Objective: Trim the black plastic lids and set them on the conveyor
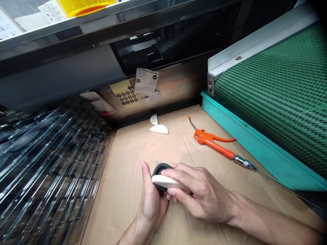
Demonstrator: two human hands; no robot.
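Observation:
My left hand (152, 200) cradles a black, rounded, hollow piece (158, 168), its thumb raised along the left side and its other fingers mostly hidden behind. Against that piece my right hand (204, 192) pinches a white half-moon pad (167, 182) between thumb and fingers. The pad lies over the near part of the black rim and hides some of it. Farther back on the cardboard rest two loose white pads, a larger half-moon pad (159, 129) and a smaller pad (154, 119).
An orange air blow gun (212, 140) with its hose lies to the right. Beyond it are a teal tray (245, 139) and a green mesh conveyor belt (276, 81). Stacked clear plastic trays (51, 163) fill the left. Paper labels (146, 81) hang on the metal panel behind the cardboard (122, 170).

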